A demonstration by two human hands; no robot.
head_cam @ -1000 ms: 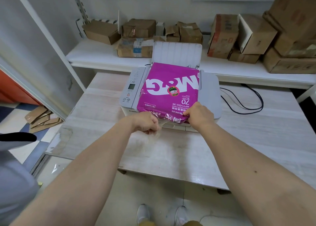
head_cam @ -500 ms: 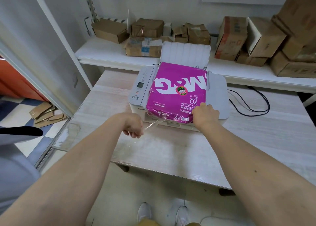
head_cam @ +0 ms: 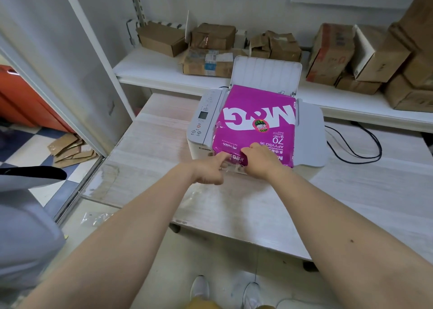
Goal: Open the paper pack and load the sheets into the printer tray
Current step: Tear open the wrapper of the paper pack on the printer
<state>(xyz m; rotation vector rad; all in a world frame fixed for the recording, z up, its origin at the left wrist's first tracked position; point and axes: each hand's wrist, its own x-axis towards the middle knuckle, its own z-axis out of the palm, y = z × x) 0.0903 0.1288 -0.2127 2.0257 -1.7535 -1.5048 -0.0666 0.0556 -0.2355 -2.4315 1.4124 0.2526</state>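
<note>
**Opening the pack's near end**

Head view: you are working at the wrapper of the magenta paper pack (head_cam: 255, 123), which is lying on the white printer (head_cam: 203, 126) at twelve o'clock. Your left hand (head_cam: 208, 168) is pinching the near edge; your right hand (head_cam: 260, 160) is pressing and gripping beside it. Judging by this, you next need a firm tear. The pale wooden table (head_cam: 152, 149) is carrying the printer; cardboard boxes (head_cam: 210, 48) are lining the shelf (head_cam: 150, 68) behind.

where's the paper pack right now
In the head view the magenta paper pack lies flat on top of the white printer, right of its control panel, on the table. Both hands, left hand and right hand, are at its near edge.
</note>
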